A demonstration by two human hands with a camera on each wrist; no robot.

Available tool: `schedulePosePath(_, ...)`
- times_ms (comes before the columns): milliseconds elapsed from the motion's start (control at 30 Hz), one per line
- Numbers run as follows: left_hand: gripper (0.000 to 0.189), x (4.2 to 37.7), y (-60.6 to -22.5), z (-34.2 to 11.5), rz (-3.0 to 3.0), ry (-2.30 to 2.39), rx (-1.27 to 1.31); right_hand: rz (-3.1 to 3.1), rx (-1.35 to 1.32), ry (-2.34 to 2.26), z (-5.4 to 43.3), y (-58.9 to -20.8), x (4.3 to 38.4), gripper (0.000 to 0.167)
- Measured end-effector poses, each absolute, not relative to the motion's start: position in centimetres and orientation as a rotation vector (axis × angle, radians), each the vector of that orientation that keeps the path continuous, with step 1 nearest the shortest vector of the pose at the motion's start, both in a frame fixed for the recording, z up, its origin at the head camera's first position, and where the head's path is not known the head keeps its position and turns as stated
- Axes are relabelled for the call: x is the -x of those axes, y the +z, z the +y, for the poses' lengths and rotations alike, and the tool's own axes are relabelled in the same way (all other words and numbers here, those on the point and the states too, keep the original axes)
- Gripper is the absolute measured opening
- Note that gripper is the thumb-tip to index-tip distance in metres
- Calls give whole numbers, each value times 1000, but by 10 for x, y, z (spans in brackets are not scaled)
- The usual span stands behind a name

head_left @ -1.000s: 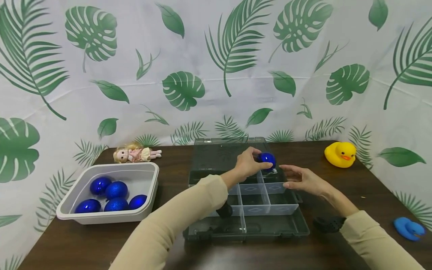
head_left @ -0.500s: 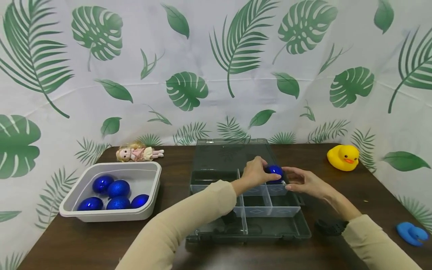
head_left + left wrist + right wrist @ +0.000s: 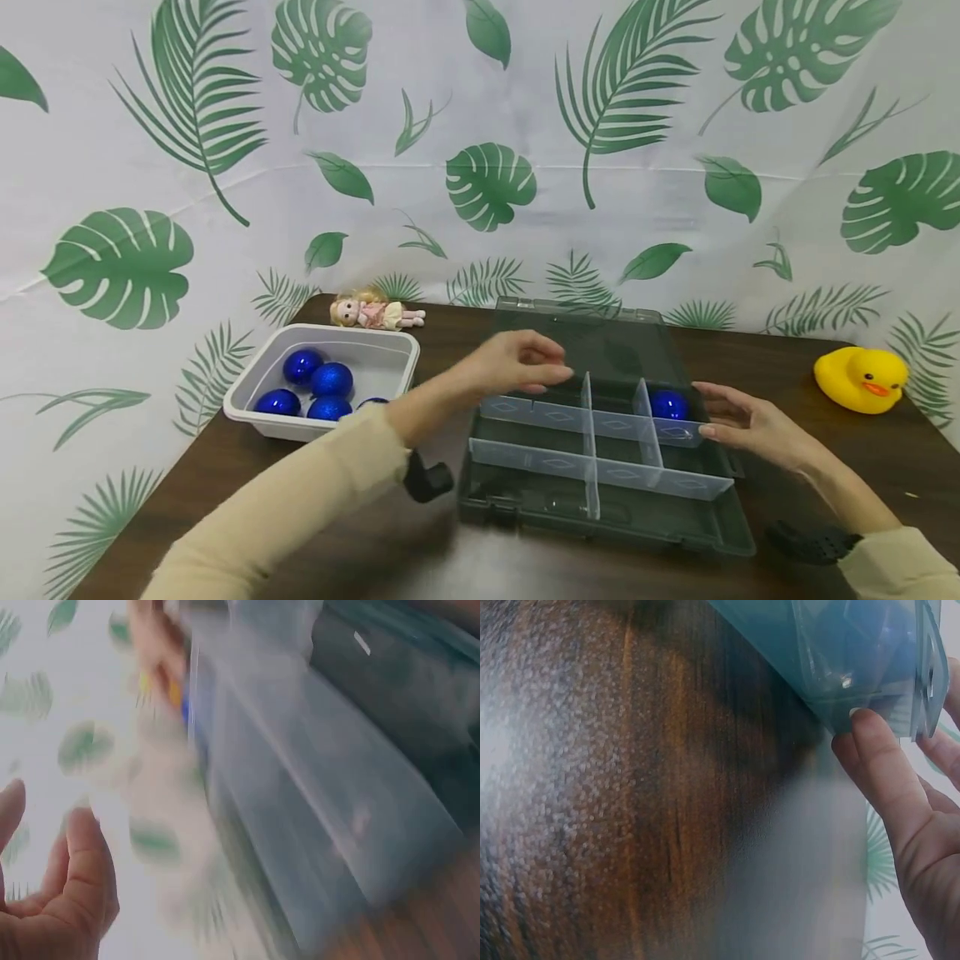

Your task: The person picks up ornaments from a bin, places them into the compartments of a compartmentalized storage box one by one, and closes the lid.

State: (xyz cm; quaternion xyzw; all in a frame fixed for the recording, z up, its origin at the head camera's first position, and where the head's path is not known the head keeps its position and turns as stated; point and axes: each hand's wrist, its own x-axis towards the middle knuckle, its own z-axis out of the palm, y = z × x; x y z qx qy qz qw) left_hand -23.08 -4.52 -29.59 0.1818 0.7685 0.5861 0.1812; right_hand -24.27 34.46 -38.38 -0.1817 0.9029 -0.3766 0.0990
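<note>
A blue shiny ball ornament [image 3: 669, 406] sits in the back right compartment of a dark see-through divider box [image 3: 540, 467], whose lid lies open behind. My left hand [image 3: 517, 364] hovers over the box's back left part, fingers loosely bent and holding nothing. In the left wrist view its thumb and fingers [image 3: 84, 862] stand apart with no object between them. At the box's right end is my right hand [image 3: 757, 423]; in the right wrist view its thumb [image 3: 877, 746] lies against the clear side wall, with the blue ball blurred behind it.
A white tub [image 3: 393, 367] with several blue ball ornaments stands left of the box. Behind the tub lies a small doll [image 3: 375, 314]. A yellow rubber duck [image 3: 862, 381] sits at the far right of the brown table [image 3: 420, 550], before a leaf-print cloth [image 3: 420, 200].
My left hand has lowered the blue ball into the back right compartment, let go of it and moved left. My right hand stays by the box's right end. The head view has swung left.
</note>
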Motion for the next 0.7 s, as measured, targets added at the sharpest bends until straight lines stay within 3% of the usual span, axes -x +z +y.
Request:
schedulePosePath(167,40,229,-309,-161,2341,1587,-407,2669,556,-1126,348,-385,243,63)
schedulePosePath(300,44,227,-328,-218,2374,1438,-248,2666,579,-1145,352,-385,243,62)
schedulePosePath(500,49,230,-343,-233,2400,1206,-363,2628,584,-1202,353,-386,242,61)
schedulePosePath(700,44,233,-348,-231,2432,1002,-397,2617,589,-1220,347,-388,242,61)
